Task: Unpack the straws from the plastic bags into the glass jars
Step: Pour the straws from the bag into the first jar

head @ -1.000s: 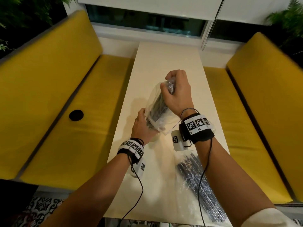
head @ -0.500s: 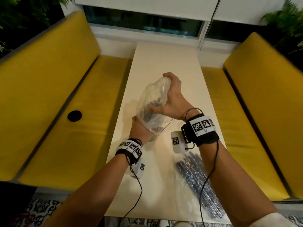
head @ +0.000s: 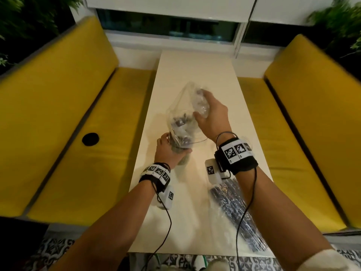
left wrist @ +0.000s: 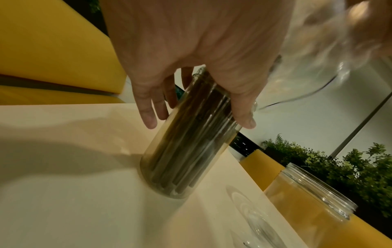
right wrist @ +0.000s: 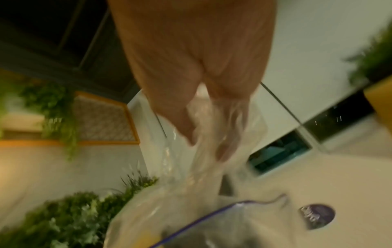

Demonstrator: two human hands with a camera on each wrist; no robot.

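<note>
From the head view, the left hand (head: pixel 168 151) wraps a glass jar (head: pixel 182 156) standing on the pale bench (head: pixel 197 71), its fingers curled round the jar's upper part. Directly above those fingers the right hand (head: pixel 212 116) clutches the bunched top of a clear plastic bag (head: pixel 181 114), whose open mouth hangs down over the jar; dark straws (head: pixel 180 122) show inside the bag's lower half. Nearer the person than the right fingers, a second bag of straws (head: pixel 232 208) lies flat on the bench. From the left wrist view, the left fingers (left wrist: pixel 148 110) and thumb sit on either side of the jar (left wrist: pixel 191 142), which is tilted, packed with dark straws and resting its base on the bench (left wrist: pixel 63 184); the clear bag (left wrist: pixel 318 50) hangs just above the thumb, and a second, empty glass jar (left wrist: pixel 307 201) stands to the right of the fingers. The right wrist view is blurred: the right fingers (right wrist: pixel 224 147) pinch crumpled plastic, and below them the bag (right wrist: pixel 191 209) spreads to a blue-edged zip opening.
</note>
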